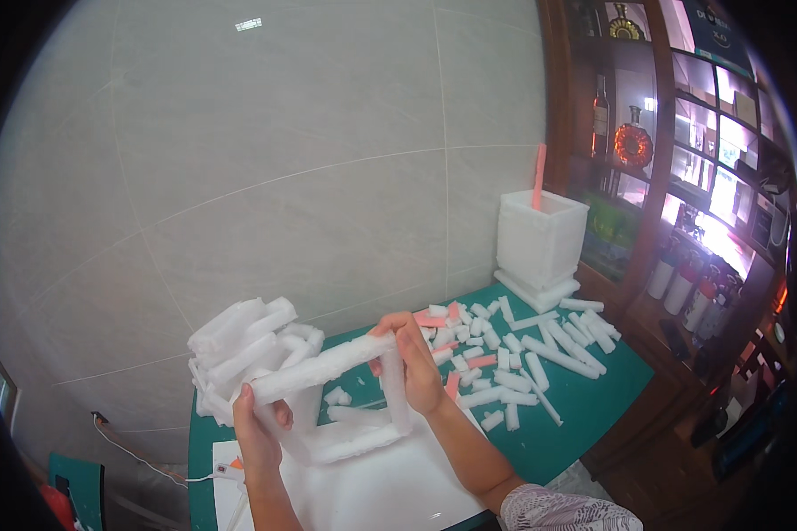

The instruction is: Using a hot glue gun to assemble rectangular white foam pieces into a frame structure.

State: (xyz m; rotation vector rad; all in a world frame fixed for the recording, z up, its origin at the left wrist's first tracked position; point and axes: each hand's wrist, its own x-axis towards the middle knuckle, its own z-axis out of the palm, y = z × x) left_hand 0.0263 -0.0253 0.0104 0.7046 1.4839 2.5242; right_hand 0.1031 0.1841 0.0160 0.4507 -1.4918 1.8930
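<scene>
"What do we have at the far left of the white frame [325, 370]?"

"A white cord [202, 479], running to a small white device [229, 471] to the left of the frame and nearer to us."

"And beside the frame on that side?"

"A pile of white foam-like pieces [230, 343], left of it and a little behind, heaped on the green bench [584, 418]."

"How does our left hand [261, 429] stand?"

"Closed around the frame's upper left corner, thumb on the near face, fingertips curled beneath the top bar."

"So the frame itself is between our hands?"

"Yes, tilted, its opening showing four rough bars, with a white sheet [398, 488] below. We can't tell whether its lower bar touches anything."

"And our right hand [413, 365]?"

"Closed on the frame's upper right corner, fingers over the top, thumb inside the opening."

"What lies to the right of the frame?"

"Many short white offcuts [514, 380] scattered over the bench, a few pink strips [482, 361] among them. Farther right and behind the frame, we see a white square container [540, 241] on a wider base, a pink stick [538, 177] upright in it."

"And farthest right of the frame?"

"A dark wooden cabinet [653, 199] with bottles [633, 142] on its shelves."
</scene>
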